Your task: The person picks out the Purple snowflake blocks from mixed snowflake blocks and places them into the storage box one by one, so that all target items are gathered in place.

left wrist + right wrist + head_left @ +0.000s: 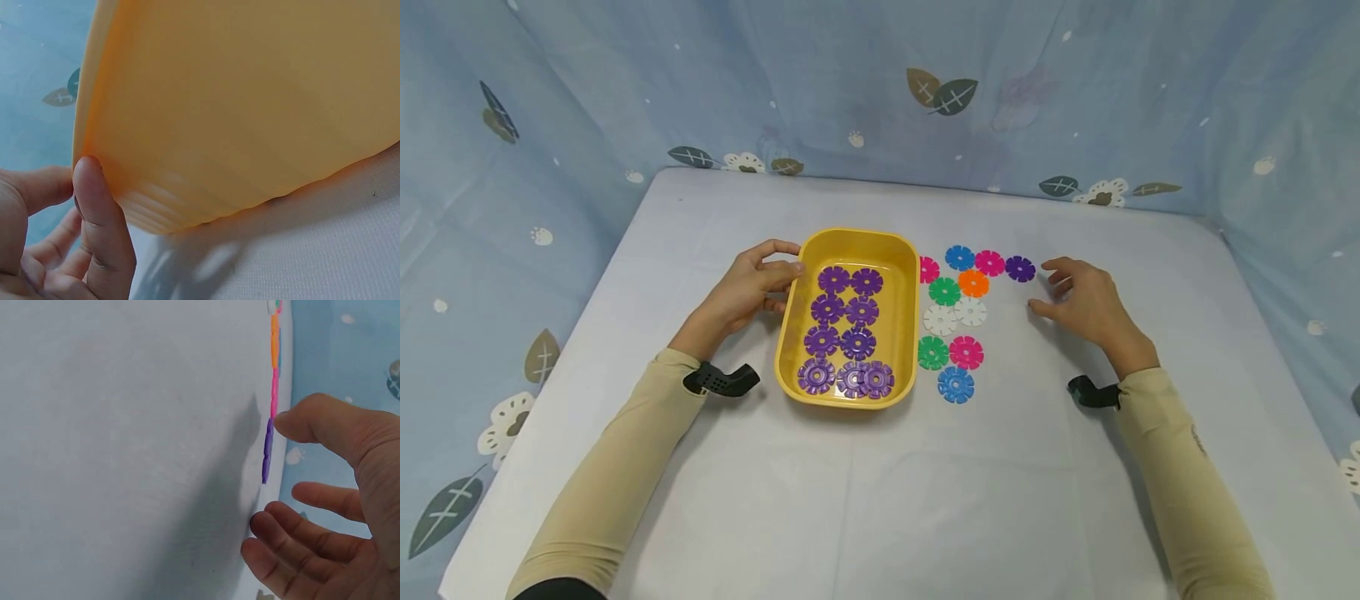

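Observation:
A yellow plastic tray stands on the table with several purple flower-shaped discs lying in it. My left hand grips the tray's left side near the far corner. In the left wrist view, the thumb and a finger of the left hand pinch the tray's edge. To the right, my right hand hovers with thumb and fingers apart, holding nothing. Nearest its fingertips lies a single purple disc, also seen edge-on in the right wrist view.
Right of the tray lie loose discs: pink, blue, orange, green and white. One pink disc is partly hidden by the tray's rim. A patterned blue curtain hangs behind the white tabletop.

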The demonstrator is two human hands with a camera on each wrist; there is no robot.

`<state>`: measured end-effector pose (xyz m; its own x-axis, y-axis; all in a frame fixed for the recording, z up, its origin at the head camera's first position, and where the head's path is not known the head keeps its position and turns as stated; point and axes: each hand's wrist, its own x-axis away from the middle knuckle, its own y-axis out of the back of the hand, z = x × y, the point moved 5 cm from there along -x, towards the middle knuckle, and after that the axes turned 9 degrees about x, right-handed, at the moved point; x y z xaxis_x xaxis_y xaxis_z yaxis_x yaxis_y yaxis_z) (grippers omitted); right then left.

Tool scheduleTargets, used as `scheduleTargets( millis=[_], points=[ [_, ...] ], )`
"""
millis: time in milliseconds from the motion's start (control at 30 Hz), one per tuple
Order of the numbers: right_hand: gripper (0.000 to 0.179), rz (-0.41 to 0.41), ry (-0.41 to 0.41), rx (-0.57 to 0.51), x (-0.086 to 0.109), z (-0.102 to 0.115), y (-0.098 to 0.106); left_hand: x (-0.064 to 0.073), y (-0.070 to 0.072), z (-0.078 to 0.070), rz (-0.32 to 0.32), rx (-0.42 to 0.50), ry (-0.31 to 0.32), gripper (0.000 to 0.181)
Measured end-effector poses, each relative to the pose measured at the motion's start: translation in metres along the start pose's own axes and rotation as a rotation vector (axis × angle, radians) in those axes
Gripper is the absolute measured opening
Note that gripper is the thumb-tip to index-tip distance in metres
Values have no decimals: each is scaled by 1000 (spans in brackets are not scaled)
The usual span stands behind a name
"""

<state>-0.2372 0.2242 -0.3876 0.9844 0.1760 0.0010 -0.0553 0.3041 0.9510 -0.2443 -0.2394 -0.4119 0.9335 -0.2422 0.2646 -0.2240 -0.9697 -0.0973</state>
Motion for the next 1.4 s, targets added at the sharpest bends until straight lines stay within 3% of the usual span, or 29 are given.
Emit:
scheduleTargets(
  millis=[133, 367, 600, 1067, 1400],
  points=[
    [59, -16, -18, -20, -9, -3, -1, 0, 0, -2, 0, -4, -2, 40],
    [64, 47, -100, -54, -25, -6, -3, -1, -1, -3, 8, 2, -7, 40],
    [62, 78, -109, -90, -39, -5, -5, 0, -3, -3, 5, 26, -5, 37],
    [54, 191, -141, -71, -57, 5, -7, 1, 0, -2, 1, 12, -2, 38],
    [51, 195, -167, -23, -61, 7, -12, 1, -2, -2, -2, 6, -3, 38]
  ],
)
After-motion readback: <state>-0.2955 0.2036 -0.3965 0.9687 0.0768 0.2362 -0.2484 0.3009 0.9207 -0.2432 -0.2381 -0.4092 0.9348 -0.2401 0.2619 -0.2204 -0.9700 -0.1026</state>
